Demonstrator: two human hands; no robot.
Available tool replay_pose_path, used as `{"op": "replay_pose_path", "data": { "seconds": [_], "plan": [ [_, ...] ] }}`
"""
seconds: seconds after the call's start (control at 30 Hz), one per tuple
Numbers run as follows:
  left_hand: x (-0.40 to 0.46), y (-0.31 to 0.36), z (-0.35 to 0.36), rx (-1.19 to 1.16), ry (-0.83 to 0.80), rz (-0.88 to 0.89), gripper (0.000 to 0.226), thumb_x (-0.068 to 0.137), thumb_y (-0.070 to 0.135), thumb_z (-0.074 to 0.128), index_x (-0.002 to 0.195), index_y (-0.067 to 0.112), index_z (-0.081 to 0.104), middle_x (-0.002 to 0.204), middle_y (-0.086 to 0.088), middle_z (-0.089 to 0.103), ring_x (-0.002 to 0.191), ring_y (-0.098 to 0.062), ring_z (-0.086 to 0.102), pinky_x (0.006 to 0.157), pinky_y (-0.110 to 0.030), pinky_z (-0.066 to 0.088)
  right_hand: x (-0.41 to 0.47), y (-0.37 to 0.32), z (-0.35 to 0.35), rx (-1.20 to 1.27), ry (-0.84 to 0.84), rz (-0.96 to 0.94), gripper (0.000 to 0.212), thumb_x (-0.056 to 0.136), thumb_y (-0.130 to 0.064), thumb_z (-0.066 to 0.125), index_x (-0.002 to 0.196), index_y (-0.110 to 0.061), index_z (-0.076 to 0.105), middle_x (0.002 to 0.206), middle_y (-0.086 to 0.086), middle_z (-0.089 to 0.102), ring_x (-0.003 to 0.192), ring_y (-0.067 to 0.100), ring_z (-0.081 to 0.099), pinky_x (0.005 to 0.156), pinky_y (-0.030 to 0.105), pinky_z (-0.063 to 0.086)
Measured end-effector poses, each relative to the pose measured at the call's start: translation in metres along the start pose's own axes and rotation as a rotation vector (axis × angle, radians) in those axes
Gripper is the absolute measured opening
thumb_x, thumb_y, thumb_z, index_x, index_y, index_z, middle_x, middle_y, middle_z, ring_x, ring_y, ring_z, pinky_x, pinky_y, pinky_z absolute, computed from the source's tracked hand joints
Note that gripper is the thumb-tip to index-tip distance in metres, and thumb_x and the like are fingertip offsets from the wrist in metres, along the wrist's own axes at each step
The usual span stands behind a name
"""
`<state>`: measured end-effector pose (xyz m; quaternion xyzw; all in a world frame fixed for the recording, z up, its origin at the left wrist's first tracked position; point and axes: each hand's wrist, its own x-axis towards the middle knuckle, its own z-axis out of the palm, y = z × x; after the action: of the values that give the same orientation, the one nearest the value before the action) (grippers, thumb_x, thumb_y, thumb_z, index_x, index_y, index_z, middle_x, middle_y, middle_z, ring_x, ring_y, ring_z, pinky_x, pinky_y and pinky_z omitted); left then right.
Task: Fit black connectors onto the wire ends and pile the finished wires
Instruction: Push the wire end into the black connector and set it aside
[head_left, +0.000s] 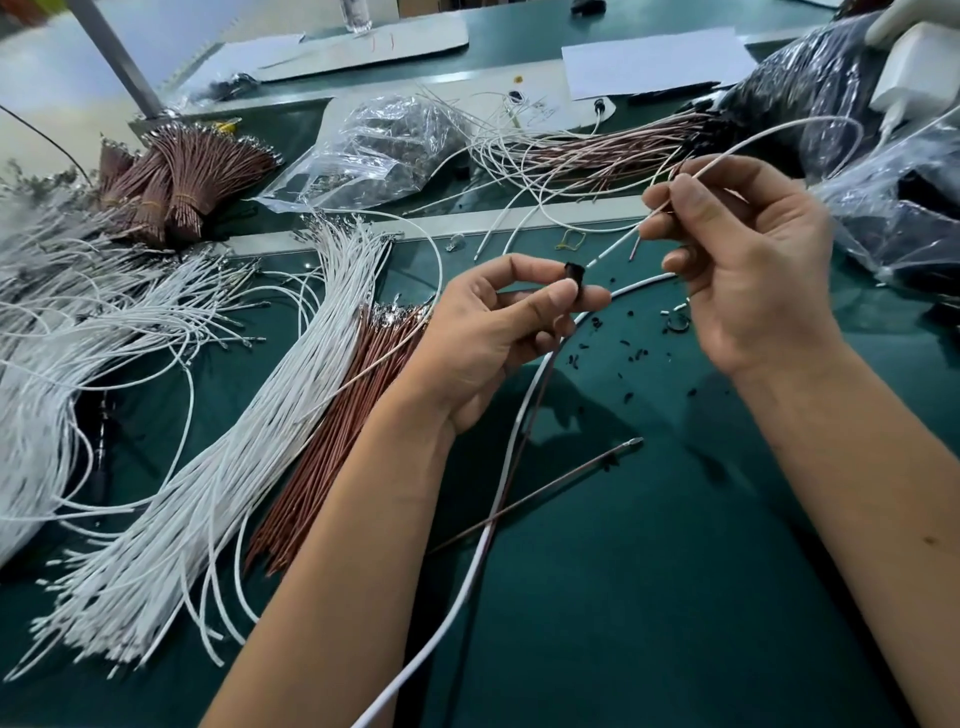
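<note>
My left hand (498, 332) pinches a small black connector (574, 275) between thumb and forefinger, above the green table. My right hand (748, 260) holds a white wire (613, 248) and a thin brown wire (635, 250) together, their ends pointing down-left toward the connector with a small gap between them. The white wire loops up and right behind my right hand. A pile of wires with black connectors fitted (613, 143) lies at the back right. Bundles of loose white wires (218, 467) and brown wires (337, 441) lie at the left.
Small black bits (631, 348) are scattered on the green mat (649, 571). A brown wire with a metal tip (571, 475) and a long white wire (457, 597) cross in front. Clear plastic bags (374, 150) and dark bags (810, 93) sit at the back.
</note>
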<state>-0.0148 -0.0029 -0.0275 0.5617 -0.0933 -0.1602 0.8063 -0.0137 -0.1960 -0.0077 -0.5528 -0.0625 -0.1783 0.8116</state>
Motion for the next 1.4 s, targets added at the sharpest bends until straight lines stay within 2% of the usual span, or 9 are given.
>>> {"op": "replay_pose_path", "data": {
  "seconds": [0.1,0.33,0.67,1.07,1.4],
  "plan": [
    [-0.002,0.001,-0.001,-0.028,-0.023,-0.048,0.022,0.078,0.012,0.074,0.098,0.009,0.065,0.099,-0.019,0.076,0.067,-0.016,0.060,0.062,-0.018,0.049,0.000,0.000,-0.001,0.032,-0.001,0.040,0.006,0.099,-0.003,0.064,0.098,-0.009,0.062,0.083,0.004,0.076,0.070,0.012,0.070,0.053,0.017,0.048],
    [-0.004,0.002,0.001,0.002,0.038,-0.056,0.017,0.070,0.014,0.079,0.088,0.014,0.078,0.095,-0.014,0.077,0.068,-0.013,0.058,0.068,-0.022,0.046,-0.002,0.001,-0.001,0.071,-0.009,0.116,0.007,0.099,-0.004,0.063,0.096,-0.010,0.064,0.084,0.005,0.076,0.070,0.011,0.070,0.055,0.015,0.049],
    [-0.005,0.004,0.002,0.015,0.026,-0.063,0.022,0.072,0.016,0.079,0.093,0.015,0.080,0.097,-0.012,0.077,0.068,-0.012,0.061,0.067,-0.019,0.052,-0.004,0.004,0.002,0.062,-0.016,0.104,0.007,0.098,-0.002,0.063,0.095,-0.008,0.063,0.086,0.008,0.076,0.069,0.013,0.070,0.059,0.018,0.053],
    [-0.004,0.003,0.001,0.007,0.031,-0.051,0.025,0.072,0.013,0.079,0.097,0.012,0.079,0.099,-0.015,0.076,0.069,-0.013,0.060,0.066,-0.019,0.052,-0.002,0.004,0.000,0.073,0.018,0.112,0.007,0.098,-0.003,0.063,0.095,-0.008,0.064,0.085,0.007,0.076,0.070,0.014,0.069,0.060,0.018,0.054],
    [-0.002,0.000,0.001,-0.004,0.049,-0.046,0.021,0.073,0.013,0.078,0.093,0.013,0.080,0.096,-0.015,0.077,0.066,-0.012,0.059,0.065,-0.018,0.051,-0.006,0.014,0.003,0.033,-0.109,0.112,0.007,0.097,-0.002,0.065,0.094,-0.008,0.064,0.087,0.009,0.076,0.071,0.016,0.071,0.060,0.020,0.055]
  ]
}}
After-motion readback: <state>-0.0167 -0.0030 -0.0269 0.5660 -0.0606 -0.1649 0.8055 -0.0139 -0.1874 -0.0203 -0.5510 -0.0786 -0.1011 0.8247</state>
